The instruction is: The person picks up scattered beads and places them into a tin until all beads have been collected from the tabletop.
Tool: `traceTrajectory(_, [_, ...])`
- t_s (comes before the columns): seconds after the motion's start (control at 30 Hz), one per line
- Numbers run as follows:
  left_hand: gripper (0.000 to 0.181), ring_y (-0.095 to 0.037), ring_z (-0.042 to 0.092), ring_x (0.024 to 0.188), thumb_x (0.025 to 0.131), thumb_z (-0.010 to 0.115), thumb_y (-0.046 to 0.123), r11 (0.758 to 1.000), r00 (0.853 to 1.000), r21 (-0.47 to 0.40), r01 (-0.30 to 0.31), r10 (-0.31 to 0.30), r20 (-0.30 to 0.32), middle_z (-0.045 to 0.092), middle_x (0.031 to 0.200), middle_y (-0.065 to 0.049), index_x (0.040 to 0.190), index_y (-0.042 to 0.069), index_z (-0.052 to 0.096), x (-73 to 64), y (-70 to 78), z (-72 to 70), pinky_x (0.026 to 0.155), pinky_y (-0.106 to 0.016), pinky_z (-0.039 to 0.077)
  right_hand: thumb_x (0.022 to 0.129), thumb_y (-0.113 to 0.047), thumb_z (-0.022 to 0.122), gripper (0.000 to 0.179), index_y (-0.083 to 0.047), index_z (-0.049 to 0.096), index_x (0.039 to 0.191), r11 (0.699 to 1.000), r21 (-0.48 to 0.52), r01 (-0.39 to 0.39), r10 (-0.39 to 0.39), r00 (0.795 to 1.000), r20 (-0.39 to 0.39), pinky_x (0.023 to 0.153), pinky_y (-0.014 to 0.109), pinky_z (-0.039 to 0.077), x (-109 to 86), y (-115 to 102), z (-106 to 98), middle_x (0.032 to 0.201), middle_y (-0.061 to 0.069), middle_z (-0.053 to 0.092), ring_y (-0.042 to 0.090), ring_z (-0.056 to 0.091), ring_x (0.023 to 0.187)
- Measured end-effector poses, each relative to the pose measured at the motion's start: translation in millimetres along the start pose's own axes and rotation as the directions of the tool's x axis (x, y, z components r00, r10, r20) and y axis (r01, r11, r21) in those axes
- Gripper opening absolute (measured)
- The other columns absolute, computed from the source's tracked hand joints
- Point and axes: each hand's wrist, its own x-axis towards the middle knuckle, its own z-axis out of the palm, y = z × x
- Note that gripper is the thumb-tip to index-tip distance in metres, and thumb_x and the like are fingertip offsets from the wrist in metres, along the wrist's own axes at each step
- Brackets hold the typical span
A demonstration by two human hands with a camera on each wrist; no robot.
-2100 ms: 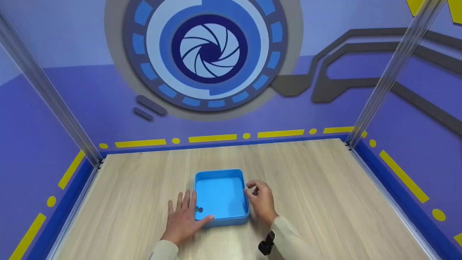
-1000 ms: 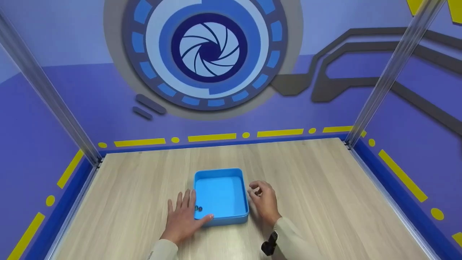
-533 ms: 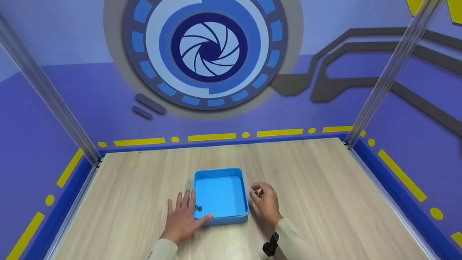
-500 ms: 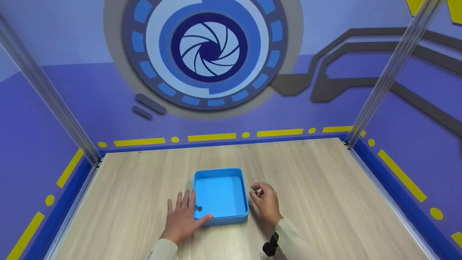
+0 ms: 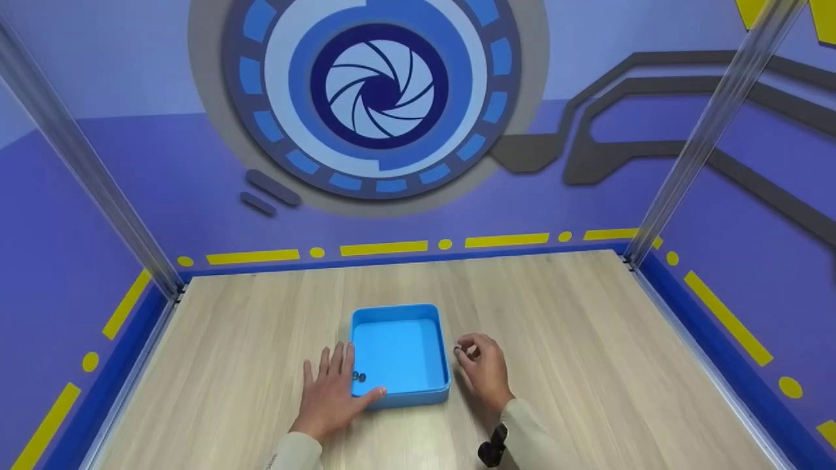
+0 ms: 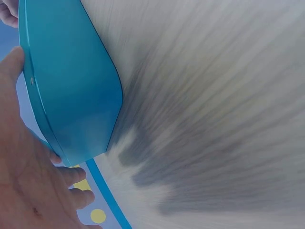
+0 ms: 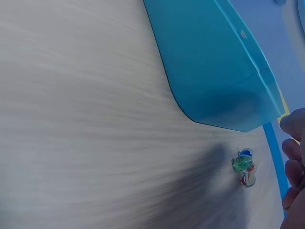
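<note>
In the head view my left hand (image 5: 326, 395) lies along the left side of a square blue box (image 5: 444, 375). Its fingers are straight and spread, with the thumb over the front rim. Two small dark marbles (image 5: 362, 377) sit inside the box at its near left corner. My right hand (image 5: 484, 369) is just outside the right wall, palm toward the box, fingers loosely bent. A small cluster of glass marbles (image 7: 244, 167), green, blue and red-white, shows in the right wrist view. It appears against the table, apart from the fingers (image 7: 291, 171), and the hand hides it in the head view.
The box stands on a wood-grain table (image 5: 261, 326). A blue patterned wall (image 5: 144, 196) rises behind, with side walls and metal posts (image 5: 705, 130) at the corners. A dark watch-like device (image 5: 493, 447) is on the right wrist.
My right hand has drifted slightly right and toward me, away from the box wall. Dark marbles seen between its fingers before are now apart from them. The left hand stays put.
</note>
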Motion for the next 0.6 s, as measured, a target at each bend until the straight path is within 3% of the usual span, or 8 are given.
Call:
traceTrajectory(0.37, [0.109,-0.043,0.019,0.147,0.075,0.053,0.08,1.0,1.0,-0.002,0.013,-0.013,0.019,0.026,0.159,-0.016,0.153,0.01,0.025,0.7,1.5,-1.3,0.113,-0.07,0.004,0.087,-0.009,0.07,0.012,-0.012,0.068,0.098,0.999,0.017,-0.036,0.035,0.999,0.024,0.076,0.026,0.046,-3.2,3.7,0.3,0.094,0.0,0.065,0.02,0.059,0.088])
traceTrajectory(0.6, [0.11,-0.043,0.018,0.147,0.075,0.053,0.081,1.0,0.999,-0.003,0.018,-0.018,0.027,0.026,0.159,-0.017,0.154,0.009,0.024,1.0,1.8,-0.5,0.113,-0.07,0.003,0.086,-0.007,0.07,0.013,-0.011,0.069,0.098,1.0,0.009,-0.027,0.027,0.999,0.019,0.075,0.024,0.046,-6.7,6.6,1.4,0.094,0.0,0.065,0.013,0.055,0.085])
